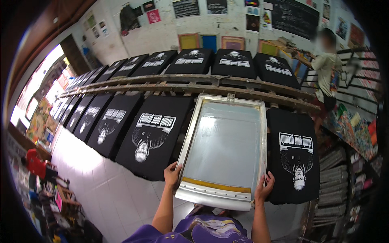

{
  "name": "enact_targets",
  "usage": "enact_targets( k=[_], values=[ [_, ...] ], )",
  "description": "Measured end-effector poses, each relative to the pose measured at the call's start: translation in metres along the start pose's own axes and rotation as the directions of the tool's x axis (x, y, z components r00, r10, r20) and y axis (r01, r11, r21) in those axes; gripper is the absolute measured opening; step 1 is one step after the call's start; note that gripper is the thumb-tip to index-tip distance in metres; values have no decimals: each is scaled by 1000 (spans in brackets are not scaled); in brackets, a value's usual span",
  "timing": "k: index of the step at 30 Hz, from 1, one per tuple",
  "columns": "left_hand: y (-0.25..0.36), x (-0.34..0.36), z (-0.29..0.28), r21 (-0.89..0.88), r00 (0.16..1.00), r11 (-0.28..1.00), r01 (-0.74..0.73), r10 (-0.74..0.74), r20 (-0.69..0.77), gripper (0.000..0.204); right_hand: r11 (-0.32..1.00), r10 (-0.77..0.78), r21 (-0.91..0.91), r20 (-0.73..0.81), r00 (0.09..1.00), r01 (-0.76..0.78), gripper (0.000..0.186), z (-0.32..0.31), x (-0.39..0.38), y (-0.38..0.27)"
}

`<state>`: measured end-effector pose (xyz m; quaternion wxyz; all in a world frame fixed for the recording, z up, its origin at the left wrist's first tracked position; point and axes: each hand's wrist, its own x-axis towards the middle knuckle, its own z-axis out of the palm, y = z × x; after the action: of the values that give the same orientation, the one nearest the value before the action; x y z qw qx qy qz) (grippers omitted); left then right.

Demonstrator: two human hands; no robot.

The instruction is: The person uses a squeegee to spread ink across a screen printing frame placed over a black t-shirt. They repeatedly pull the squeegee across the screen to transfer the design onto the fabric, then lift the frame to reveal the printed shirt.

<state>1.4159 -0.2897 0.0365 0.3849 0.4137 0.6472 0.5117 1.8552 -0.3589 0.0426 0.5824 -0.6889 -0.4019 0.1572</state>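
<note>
A silk-screen printing frame (264, 137) with a silver metal border and a pale grey mesh (231, 141) lies in front of me on the near row of print boards. Across its near end rests a wide metal squeegee (214, 196) with a yellow blade edge. My left hand (172, 175) grips the frame's left side near that end, its fingers partly hidden by the border. My right hand (264, 187) is at the right side, fingers apart and stretched upward beside the border. A black printed T-shirt (152, 133) lies left of the frame, another (295, 162) right of it.
Wooden rails (194, 87) separate the near row from a far row of black shirts (190, 60). A person (328, 69) stands at the far right; another in red (37, 164) is at the far left. Bundled grey material (332, 190) is stacked at the right.
</note>
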Motion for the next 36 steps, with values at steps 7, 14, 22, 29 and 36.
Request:
enact_targets(
  k=[7,14,22,29,36],
  values=[
    [-9,8,2,42,996,996,85,-86,27,47,999,30,31,-104,994,-27,47,-4,4,6],
    [-6,2,7,8,1000,1000,21,-21,-9,40,999,13,39,-133,991,-7,47,-4,1,6],
    [3,4,5,78,1000,997,-3,3,0,42,998,21,57,-114,993,-15,45,-3,3,11],
    [4,2,8,56,1000,998,2,-2,-12,35,991,-30,-127,-15,999,28,64,-5,2,1],
    [-23,9,5,84,999,996,5,-1,-42,44,971,-176,-150,77,981,186,73,-11,3,-1]
  ],
)
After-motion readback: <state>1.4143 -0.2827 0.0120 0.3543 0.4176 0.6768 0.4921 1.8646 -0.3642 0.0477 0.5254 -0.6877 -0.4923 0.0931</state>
